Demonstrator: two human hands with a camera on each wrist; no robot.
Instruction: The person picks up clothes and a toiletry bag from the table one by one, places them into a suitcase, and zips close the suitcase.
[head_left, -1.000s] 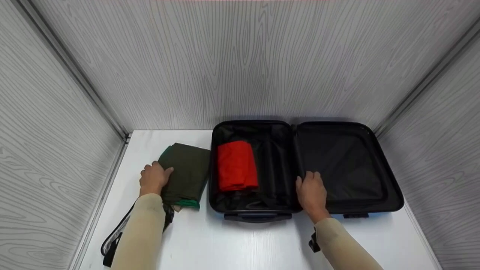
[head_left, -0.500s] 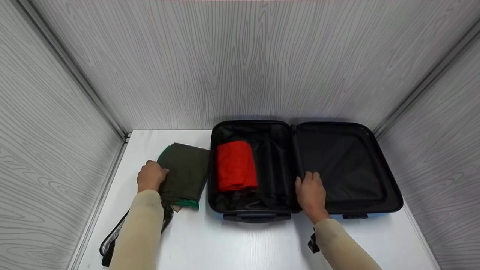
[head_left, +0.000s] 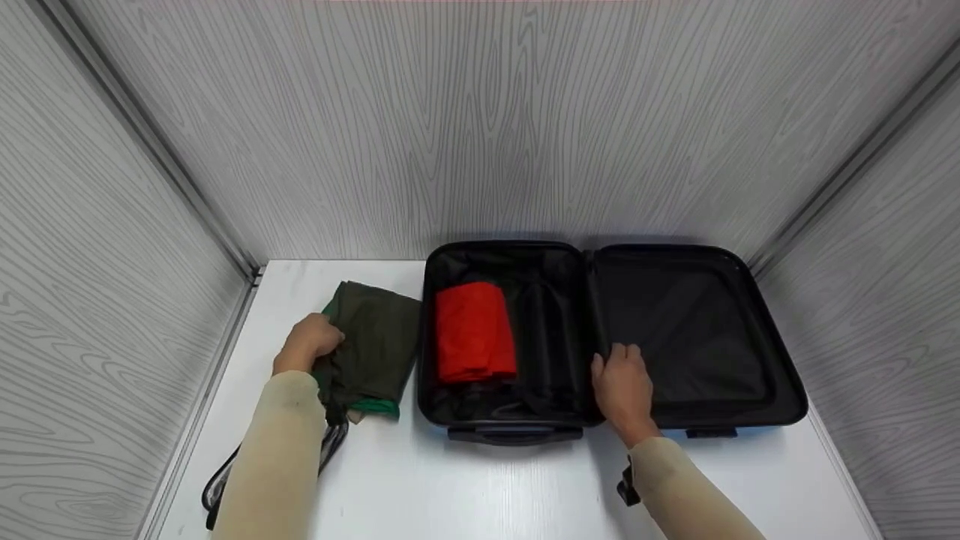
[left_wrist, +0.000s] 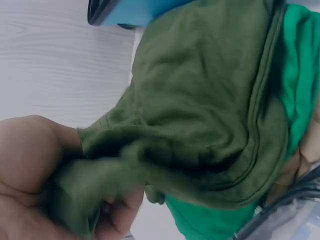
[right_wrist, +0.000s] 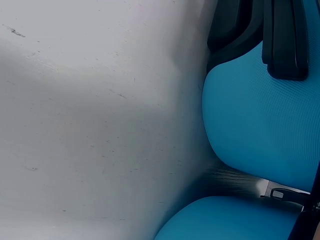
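Observation:
My left hand point(head_left: 310, 340) pinches the near-left edge of a folded olive-green garment point(head_left: 379, 341). In the left wrist view the olive cloth point(left_wrist: 200, 85) bunches up between thumb and fingers. Bright green cloth point(left_wrist: 301, 75) and a bit of tan cloth point(left_wrist: 302, 155) show beneath it. My right hand point(head_left: 624, 386) rests at the middle rim of an open suitcase point(head_left: 514, 421), where its two halves meet; its fingertips are partly hidden. A folded red cloth point(head_left: 475, 331) lies in the left half. In the right wrist view the blue shell point(right_wrist: 260, 115) shows.
A clear bag with black edging point(head_left: 217, 484) lies at the front left, partly under my left forearm. The suitcase handle point(head_left: 515, 436) faces me. Grey wood-grain walls point(head_left: 480, 127) enclose the white table point(head_left: 465, 495) at the back and sides.
My left hand has gone from lying on the olive garment's left edge to gripping it, and that edge is now lifted and crumpled. My right hand has stayed at the suitcase rim.

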